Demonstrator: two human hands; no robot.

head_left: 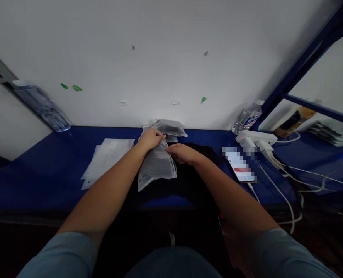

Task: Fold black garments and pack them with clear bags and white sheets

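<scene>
A frosted plastic zip bag [155, 165] hangs between my hands over black cloth [200, 184] at the middle of the blue table. My left hand [152, 138] is closed on the bag's upper edge. On the bag's right edge, near the zip strip, the fingers of my right hand [180, 152] are pinched. Whatever lies inside this bag is hard to make out. Behind my left hand, filled frosted bags [171, 126] with dark contents rest against the wall. Flat frosted bags [113, 156] lie overlapping to the left of my left forearm.
At the right are a phone [240, 166] with a cable, a white power strip [257, 138] with plugs and trailing cords, and a water bottle [247, 117]. Another clear bottle [45, 108] leans at the left. A white wall [165, 69] rises behind the blue table [52, 166].
</scene>
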